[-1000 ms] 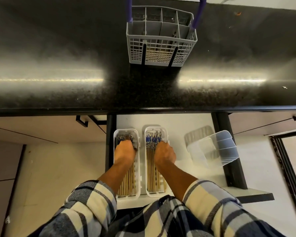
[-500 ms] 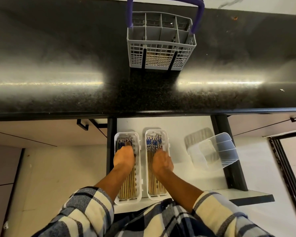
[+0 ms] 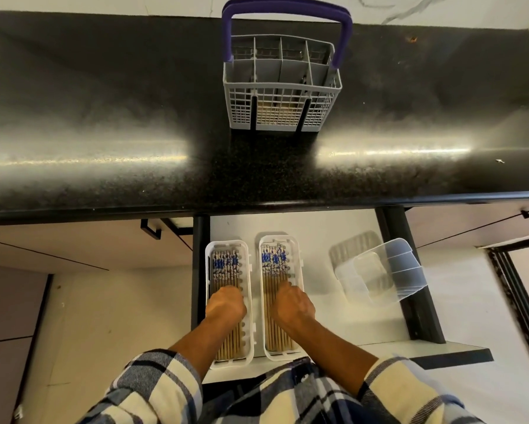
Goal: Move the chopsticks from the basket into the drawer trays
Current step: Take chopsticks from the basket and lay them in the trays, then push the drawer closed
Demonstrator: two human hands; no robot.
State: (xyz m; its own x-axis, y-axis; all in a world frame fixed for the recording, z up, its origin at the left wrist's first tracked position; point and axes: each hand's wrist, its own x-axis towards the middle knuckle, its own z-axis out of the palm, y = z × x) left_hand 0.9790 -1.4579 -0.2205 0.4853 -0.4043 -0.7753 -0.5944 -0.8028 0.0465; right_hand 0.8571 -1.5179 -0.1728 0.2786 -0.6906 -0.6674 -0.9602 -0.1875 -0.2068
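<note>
Two white trays lie side by side in the open drawer (image 3: pixel 318 231), each holding several wooden chopsticks with blue-patterned tops. My left hand (image 3: pixel 225 306) rests knuckles-up on the chopsticks (image 3: pixel 225 266) in the left tray (image 3: pixel 207 272), fingers curled down onto them. My right hand (image 3: pixel 292 307) rests the same way on the chopsticks (image 3: pixel 274 261) in the right tray (image 3: pixel 300 270). The grey basket (image 3: pixel 281 96) with a purple handle stands on the black counter; light wooden pieces show low behind its front mesh.
A clear plastic container (image 3: pixel 382 273) sits tilted at the drawer's right side, beside a ribbed clear lid (image 3: pixel 352 246). The black countertop (image 3: pixel 104 117) overhangs the drawer's far end. Closed cabinet fronts flank the drawer, with pale floor below.
Both hands have slid toward me along the chopsticks, uncovering the blue-patterned ends. The view has tilted, showing more of the basket handle.
</note>
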